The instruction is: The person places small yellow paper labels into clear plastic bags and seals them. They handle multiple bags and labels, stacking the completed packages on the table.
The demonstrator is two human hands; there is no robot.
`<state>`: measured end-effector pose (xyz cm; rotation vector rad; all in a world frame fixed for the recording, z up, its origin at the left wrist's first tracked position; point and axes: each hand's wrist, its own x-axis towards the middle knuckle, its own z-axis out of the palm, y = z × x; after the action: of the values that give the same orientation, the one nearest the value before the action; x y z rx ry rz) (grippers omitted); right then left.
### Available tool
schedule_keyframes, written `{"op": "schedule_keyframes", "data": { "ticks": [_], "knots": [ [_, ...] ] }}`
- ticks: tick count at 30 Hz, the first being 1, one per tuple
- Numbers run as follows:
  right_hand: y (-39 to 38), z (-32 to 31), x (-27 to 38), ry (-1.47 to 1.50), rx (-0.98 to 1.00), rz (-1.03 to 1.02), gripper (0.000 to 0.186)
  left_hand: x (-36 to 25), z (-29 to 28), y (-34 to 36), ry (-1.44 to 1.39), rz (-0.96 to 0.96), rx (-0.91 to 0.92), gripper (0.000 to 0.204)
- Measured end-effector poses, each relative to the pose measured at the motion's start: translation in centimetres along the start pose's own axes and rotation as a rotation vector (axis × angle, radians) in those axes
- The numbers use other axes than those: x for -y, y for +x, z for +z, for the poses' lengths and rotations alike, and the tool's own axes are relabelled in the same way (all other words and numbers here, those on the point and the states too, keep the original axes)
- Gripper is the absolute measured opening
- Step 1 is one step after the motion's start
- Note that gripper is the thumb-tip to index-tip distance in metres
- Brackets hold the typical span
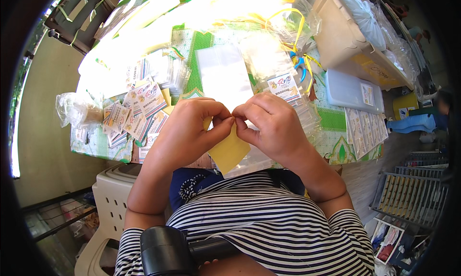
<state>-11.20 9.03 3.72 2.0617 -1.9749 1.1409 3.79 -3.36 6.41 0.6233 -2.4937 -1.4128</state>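
A yellow square of paper (230,153) hangs in front of me at the near edge of the table, one corner pointing down. My left hand (199,127) pinches it at its upper corner between thumb and fingers. Fingertips of my right hand (272,122) meet the left ones there and are closed on the same corner. Whether the paper is coming apart in layers is hidden by the fingers. Just beyond my hands lies a flat clear plastic bag (223,74). More clear bags, with a printed label (284,87) on top, lie beyond my right hand.
Loose printed labels (144,105) are heaped at the left, beside a crumpled clear bag (79,110). Blue-handled scissors (300,67) lie at right. Further right are a translucent box (353,91), a label sheet (367,132) and a large beige bin (343,40). A plastic chair (113,194) stands left.
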Motion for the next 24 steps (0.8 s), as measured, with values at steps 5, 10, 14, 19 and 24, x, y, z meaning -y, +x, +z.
{"op": "schedule_keyframes", "data": {
  "ticks": [5, 10, 14, 19, 24],
  "knots": [
    [0.0, 0.2, 0.1, -0.043, -0.005, -0.022, 0.015, 0.1, 0.0, 0.0, 0.000, 0.013, 0.001, 0.015],
    [-0.1, 0.3, 0.3, -0.100, 0.008, -0.011, 0.016, 0.2, 0.1, 0.0, 0.013, 0.066, -0.010, 0.017],
    [-0.2, 1.0, 0.6, -0.134, -0.011, 0.009, 0.015, 0.2, 0.1, 0.1, 0.081, 0.109, 0.006, 0.016],
    [-0.4, 1.6, 0.5, -0.102, 0.007, 0.052, 0.014, 0.1, -0.1, 0.1, 0.184, 0.148, 0.049, 0.015],
    [0.0, -0.4, -1.1, 0.356, 0.172, 0.269, 0.015, 0.3, -1.2, 0.1, 0.221, 0.169, 0.119, 0.014]
  ]
}}
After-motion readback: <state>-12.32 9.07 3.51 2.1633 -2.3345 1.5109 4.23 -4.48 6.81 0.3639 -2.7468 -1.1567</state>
